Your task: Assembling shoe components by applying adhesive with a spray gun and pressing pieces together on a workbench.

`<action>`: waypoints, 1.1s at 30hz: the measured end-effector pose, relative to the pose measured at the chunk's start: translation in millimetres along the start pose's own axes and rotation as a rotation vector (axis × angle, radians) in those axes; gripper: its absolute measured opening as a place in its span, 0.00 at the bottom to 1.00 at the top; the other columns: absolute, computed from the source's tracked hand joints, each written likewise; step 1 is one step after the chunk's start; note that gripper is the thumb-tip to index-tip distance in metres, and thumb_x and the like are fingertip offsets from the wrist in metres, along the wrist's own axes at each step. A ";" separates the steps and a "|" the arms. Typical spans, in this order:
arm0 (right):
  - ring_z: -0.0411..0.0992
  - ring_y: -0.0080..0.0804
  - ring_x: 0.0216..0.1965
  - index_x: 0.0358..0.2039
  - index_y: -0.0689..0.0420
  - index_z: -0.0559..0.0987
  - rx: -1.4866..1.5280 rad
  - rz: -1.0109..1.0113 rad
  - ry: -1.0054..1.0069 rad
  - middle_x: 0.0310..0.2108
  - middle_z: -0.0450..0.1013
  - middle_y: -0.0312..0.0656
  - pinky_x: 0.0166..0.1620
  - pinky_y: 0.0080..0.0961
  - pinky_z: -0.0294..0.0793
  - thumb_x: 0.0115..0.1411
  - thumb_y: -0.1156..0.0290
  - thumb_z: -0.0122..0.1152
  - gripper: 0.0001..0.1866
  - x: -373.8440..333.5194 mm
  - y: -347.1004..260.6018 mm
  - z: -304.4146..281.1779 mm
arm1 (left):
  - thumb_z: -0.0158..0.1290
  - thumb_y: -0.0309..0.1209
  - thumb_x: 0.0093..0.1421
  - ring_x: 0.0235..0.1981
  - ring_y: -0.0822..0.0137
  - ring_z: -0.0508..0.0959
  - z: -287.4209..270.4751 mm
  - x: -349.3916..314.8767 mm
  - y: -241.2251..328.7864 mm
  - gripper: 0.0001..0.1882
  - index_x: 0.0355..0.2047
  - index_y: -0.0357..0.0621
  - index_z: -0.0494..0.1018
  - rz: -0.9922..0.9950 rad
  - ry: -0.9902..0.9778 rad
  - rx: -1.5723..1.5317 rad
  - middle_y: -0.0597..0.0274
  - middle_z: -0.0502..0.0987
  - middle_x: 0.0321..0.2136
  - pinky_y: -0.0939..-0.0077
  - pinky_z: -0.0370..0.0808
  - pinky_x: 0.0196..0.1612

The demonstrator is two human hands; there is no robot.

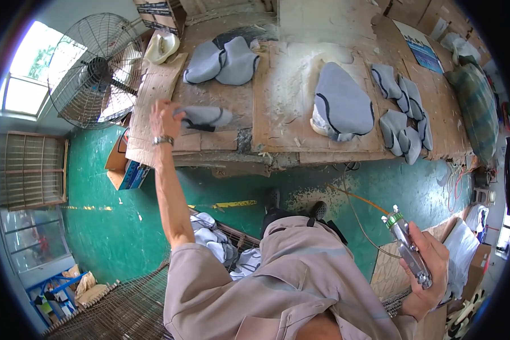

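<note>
1. At about ten o'clock in the view, a large round wire-caged fan (96,68) stands near a bright window (25,79), over a green floor (102,221).
2. Just right of the fan, at about eleven o'clock, the person's left hand (163,118) reaches out over the near edge of a worn wooden workbench (277,107). A wristwatch (163,140) sits on that wrist.
3. The left hand's fingers are closed on one end of a grey padded piece with dark trim (205,117), which lies flat on the bench and extends to the right of the hand.
4. Under the bench edge, below that hand, sits a cardboard box with a blue side (129,173).
5. At twelve o'clock, further back on the bench, two more grey padded pieces (224,62) lie touching each other.
6. At about one o'clock, a larger grey padded form (343,105) rests on the bench, on a patch dusted with pale residue.
7. Right of it, toward two o'clock, a cluster of smaller grey pieces (402,113) overlap one another.
8. At six o'clock, the person's beige-clad torso fills the lower middle, with light-coloured fabric pieces (215,241) heaped in a wire basket (124,306) at seven o'clock.
9. At about four o'clock, the right hand (430,266) is wrapped firmly around a metal spray gun (408,249), its green-ringed nozzle pointing up and to the left, well apart from the bench.
</note>
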State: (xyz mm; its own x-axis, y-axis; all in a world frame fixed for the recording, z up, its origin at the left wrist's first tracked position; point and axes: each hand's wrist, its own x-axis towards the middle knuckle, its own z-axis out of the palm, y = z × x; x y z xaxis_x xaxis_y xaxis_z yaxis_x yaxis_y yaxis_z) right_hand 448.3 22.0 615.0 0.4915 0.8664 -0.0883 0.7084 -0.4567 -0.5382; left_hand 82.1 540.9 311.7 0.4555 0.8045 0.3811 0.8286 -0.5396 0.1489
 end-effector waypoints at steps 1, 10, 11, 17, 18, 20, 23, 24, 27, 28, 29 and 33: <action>0.75 0.41 0.35 0.57 0.66 0.79 0.001 -0.008 -0.007 0.37 0.78 0.51 0.41 0.28 0.72 0.45 0.76 0.70 0.34 4.9 -2.3 3.4 | 0.70 0.32 0.48 0.50 0.55 0.74 -8.5 15.8 -19.6 0.15 0.38 0.55 0.86 0.012 0.029 0.043 0.61 0.76 0.45 0.59 0.73 0.53; 0.75 0.42 0.33 0.61 0.67 0.74 0.001 -0.029 -0.144 0.35 0.76 0.52 0.39 0.30 0.73 0.48 0.80 0.69 0.36 26.4 -37.9 28.5 | 0.64 0.41 0.58 0.40 0.54 0.79 12.9 90.9 -87.7 0.23 0.55 0.65 0.79 -0.083 0.552 0.223 0.62 0.75 0.38 0.54 0.78 0.38; 0.77 0.40 0.32 0.60 0.64 0.77 0.017 -0.079 -0.120 0.33 0.77 0.51 0.37 0.29 0.74 0.48 0.84 0.65 0.34 34.5 -40.0 36.6 | 0.63 0.39 0.59 0.43 0.52 0.79 27.3 72.5 -116.3 0.28 0.61 0.64 0.73 -0.247 0.373 0.307 0.59 0.76 0.41 0.52 0.78 0.41; 0.76 0.41 0.35 0.59 0.66 0.77 0.074 -0.019 -0.126 0.37 0.78 0.51 0.42 0.27 0.74 0.48 0.81 0.67 0.34 25.4 -39.8 31.0 | 0.60 0.33 0.61 0.70 0.43 0.63 152.6 -0.6 -115.5 0.49 0.76 0.41 0.45 -0.409 -0.041 -0.029 0.37 0.60 0.70 0.54 0.62 0.71; 0.77 0.41 0.36 0.59 0.66 0.77 0.060 0.026 -0.083 0.37 0.78 0.51 0.42 0.27 0.74 0.48 0.81 0.67 0.33 24.2 -45.8 32.6 | 0.59 0.32 0.62 0.70 0.45 0.63 164.2 -21.6 -89.7 0.47 0.75 0.40 0.46 -0.386 -0.082 -0.130 0.39 0.61 0.70 0.56 0.62 0.71; 0.77 0.39 0.36 0.58 0.65 0.78 0.017 0.095 0.004 0.38 0.78 0.50 0.42 0.27 0.74 0.48 0.80 0.68 0.33 26.8 -53.2 21.4 | 0.57 0.28 0.64 0.70 0.49 0.64 183.8 -62.5 -14.1 0.39 0.73 0.38 0.55 -0.322 -0.146 -0.437 0.44 0.63 0.70 0.60 0.61 0.72; 0.77 0.37 0.36 0.59 0.63 0.78 -0.035 0.034 -0.100 0.40 0.78 0.49 0.42 0.26 0.74 0.49 0.79 0.69 0.33 28.6 -13.5 6.6 | 0.55 0.23 0.66 0.46 0.62 0.82 207.9 -199.4 6.2 0.20 0.58 0.39 0.75 -0.462 -0.150 -0.975 0.53 0.83 0.48 0.69 0.79 0.50; 0.77 0.37 0.36 0.60 0.63 0.78 -0.031 0.020 0.007 0.40 0.78 0.49 0.42 0.26 0.74 0.49 0.79 0.69 0.33 28.3 -8.9 2.9 | 0.55 0.23 0.67 0.37 0.69 0.82 215.5 -237.3 33.9 0.16 0.54 0.40 0.77 -0.475 -0.157 -1.108 0.58 0.84 0.39 0.73 0.79 0.41; 0.76 0.37 0.35 0.60 0.63 0.77 -0.038 -0.003 0.119 0.39 0.78 0.50 0.41 0.26 0.73 0.50 0.79 0.68 0.33 16.6 3.0 -18.1 | 0.63 0.28 0.61 0.37 0.70 0.82 227.0 -354.3 76.0 0.15 0.48 0.41 0.82 -0.550 -0.419 -0.952 0.57 0.85 0.39 0.72 0.80 0.43; 0.76 0.38 0.34 0.60 0.64 0.77 -0.069 0.011 0.133 0.39 0.78 0.51 0.41 0.26 0.73 0.50 0.80 0.68 0.33 11.0 10.5 -21.8 | 0.58 0.24 0.60 0.35 0.69 0.82 230.2 -386.0 105.6 0.13 0.46 0.43 0.83 -0.439 -0.431 -0.804 0.62 0.85 0.37 0.73 0.80 0.38; 0.75 0.36 0.33 0.59 0.65 0.78 -0.107 -0.002 0.156 0.37 0.78 0.51 0.40 0.26 0.72 0.51 0.76 0.68 0.32 -0.9 14.9 -28.6 | 0.59 0.25 0.58 0.37 0.67 0.83 230.4 -407.6 134.9 0.13 0.44 0.42 0.83 -0.518 -0.598 -0.804 0.59 0.86 0.39 0.69 0.81 0.40; 0.76 0.37 0.33 0.55 0.66 0.81 -0.039 0.059 0.203 0.37 0.79 0.50 0.39 0.26 0.71 0.51 0.68 0.68 0.29 -15.3 27.5 -39.5 | 0.53 0.40 0.63 0.37 0.58 0.85 198.6 -552.8 158.9 0.13 0.36 0.48 0.82 -0.346 -1.069 -0.592 0.59 0.85 0.34 0.59 0.80 0.39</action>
State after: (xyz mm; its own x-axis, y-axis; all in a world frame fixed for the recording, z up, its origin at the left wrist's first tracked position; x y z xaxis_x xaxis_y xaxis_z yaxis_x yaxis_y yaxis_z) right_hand 480.2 -11.8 634.7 0.6217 0.7813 0.0546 0.6928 -0.5161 -0.5037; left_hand 26.6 59.7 -56.6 0.5086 0.5740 -0.6418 0.8104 -0.0674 0.5819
